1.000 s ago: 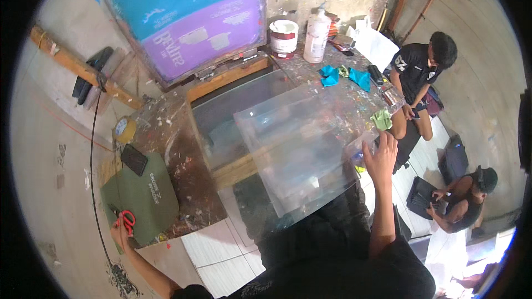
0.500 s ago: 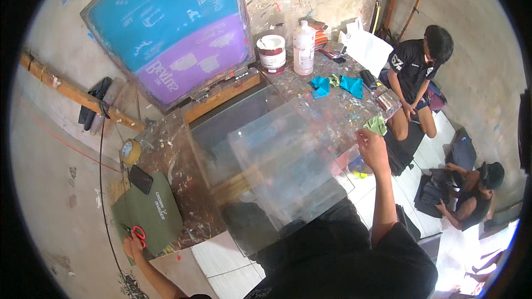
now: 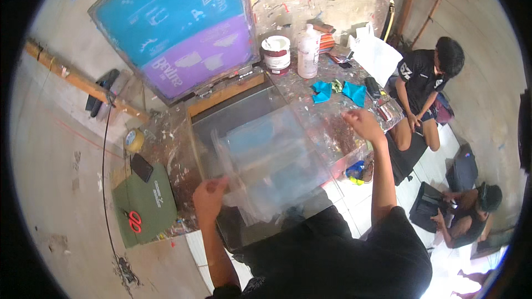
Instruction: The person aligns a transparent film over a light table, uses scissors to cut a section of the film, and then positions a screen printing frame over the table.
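My left hand (image 3: 209, 199) is closed at the near left edge of a blurred clear sheet (image 3: 260, 149), its fingertips pinched there. The sheet lies over or just above a glass-topped wooden frame (image 3: 224, 91) on the worktable. Over the table to the right, my right hand (image 3: 363, 124) is raised with its fingers pinched together; what is in them, if anything, is too small to tell. Red-handled scissors (image 3: 134, 221) lie on an olive-green fabric piece (image 3: 158, 213) at the left, with a phone (image 3: 142, 167) by its upper edge.
A blue and purple printing screen (image 3: 183, 39) leans at the back. Behind the frame stand a paint can (image 3: 276, 61) and a white bottle (image 3: 308, 52). Blue cloths (image 3: 353, 93) lie at right. A tape roll (image 3: 134, 140) is at left. Two people sit at right.
My left hand has left the scissors and come to the clear sheet. My right hand has moved slightly up and left. The green cloth beside it no longer shows there.
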Demonstrator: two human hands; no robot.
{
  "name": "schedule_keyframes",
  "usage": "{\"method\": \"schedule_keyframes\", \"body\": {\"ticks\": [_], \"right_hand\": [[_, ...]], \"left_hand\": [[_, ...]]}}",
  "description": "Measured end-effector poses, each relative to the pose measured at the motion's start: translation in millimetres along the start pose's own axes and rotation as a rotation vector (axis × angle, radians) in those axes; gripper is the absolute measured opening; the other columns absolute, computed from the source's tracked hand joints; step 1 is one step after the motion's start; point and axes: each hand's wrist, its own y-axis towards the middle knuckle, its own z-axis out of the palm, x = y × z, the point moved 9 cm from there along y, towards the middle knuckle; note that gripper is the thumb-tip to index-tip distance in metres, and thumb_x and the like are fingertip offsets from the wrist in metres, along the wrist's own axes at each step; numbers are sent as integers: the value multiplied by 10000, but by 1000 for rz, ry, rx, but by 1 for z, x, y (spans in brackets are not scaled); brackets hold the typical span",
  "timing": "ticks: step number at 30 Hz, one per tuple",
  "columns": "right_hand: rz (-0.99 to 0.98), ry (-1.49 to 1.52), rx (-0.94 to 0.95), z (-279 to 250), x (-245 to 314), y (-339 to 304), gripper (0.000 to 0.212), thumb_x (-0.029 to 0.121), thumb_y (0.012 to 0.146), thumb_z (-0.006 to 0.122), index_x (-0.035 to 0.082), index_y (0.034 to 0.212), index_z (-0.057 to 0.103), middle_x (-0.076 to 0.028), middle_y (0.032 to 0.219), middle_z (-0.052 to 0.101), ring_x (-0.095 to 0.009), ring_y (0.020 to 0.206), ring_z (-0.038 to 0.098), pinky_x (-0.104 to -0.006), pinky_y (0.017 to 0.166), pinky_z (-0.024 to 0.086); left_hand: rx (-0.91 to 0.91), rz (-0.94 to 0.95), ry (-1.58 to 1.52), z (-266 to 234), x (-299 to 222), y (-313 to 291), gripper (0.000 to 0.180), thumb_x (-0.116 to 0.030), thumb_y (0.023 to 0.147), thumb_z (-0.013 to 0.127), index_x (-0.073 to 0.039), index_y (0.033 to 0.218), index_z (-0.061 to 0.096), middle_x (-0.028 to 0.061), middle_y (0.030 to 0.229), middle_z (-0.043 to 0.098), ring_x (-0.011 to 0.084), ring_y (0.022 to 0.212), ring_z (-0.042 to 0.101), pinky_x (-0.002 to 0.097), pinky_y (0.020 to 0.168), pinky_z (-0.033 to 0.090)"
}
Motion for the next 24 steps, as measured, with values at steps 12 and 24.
{"method": "schedule_keyframes", "body": {"ticks": [12,24], "right_hand": [[-32,-511,-192,43,1,131,685,338,826,743,38,1388,492,-268,1380,498,-463,1139,596,-505,945,507],[-313,-282,323,116,94,-27,623,529,840,726,-14,1143,695,-156,820,722,-270,767,716,-381,747,545]], "left_hand": [[-183,-11,-12,16,29,-17,260,-247,857,726,3,923,690,126,795,717,249,772,708,382,721,534],[-122,-340,-556,-4,142,-72,121,-70,938,600,22,1009,634,101,802,690,161,583,647,289,477,523]]}}
